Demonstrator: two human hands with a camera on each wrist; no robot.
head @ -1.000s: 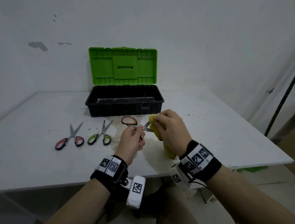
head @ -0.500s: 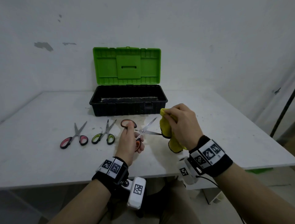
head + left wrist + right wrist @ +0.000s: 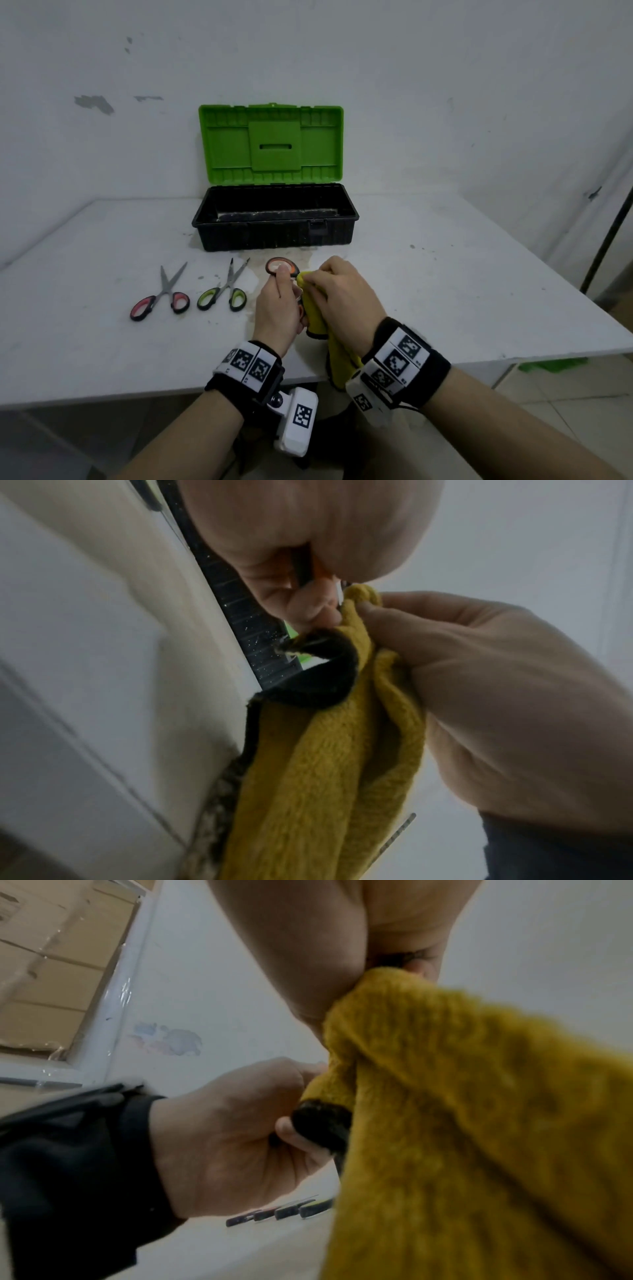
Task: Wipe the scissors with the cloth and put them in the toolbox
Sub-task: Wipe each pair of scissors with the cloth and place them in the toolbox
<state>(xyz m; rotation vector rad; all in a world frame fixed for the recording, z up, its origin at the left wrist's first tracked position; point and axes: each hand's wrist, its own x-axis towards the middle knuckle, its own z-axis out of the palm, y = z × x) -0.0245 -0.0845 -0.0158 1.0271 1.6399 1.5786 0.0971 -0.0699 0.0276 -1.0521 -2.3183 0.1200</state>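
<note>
Orange-handled scissors (image 3: 281, 267) held between the hands, above the worktop (image 3: 445, 291). Left hand (image 3: 277, 308) curls round the handles; right hand (image 3: 342, 298) pinches the soft yellow cloth (image 3: 317, 317) over the hidden blades. Likely light, rigid, sharp: best gripped by the handles. Open toolbox (image 3: 274, 236) beyond.

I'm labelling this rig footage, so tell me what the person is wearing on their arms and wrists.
Bare forearms, no sleeves. Each wrist has a black band carrying white tiles printed with black square codes. A white camera block with its own code hangs under the left wrist; a similar one sits under the right.
</note>
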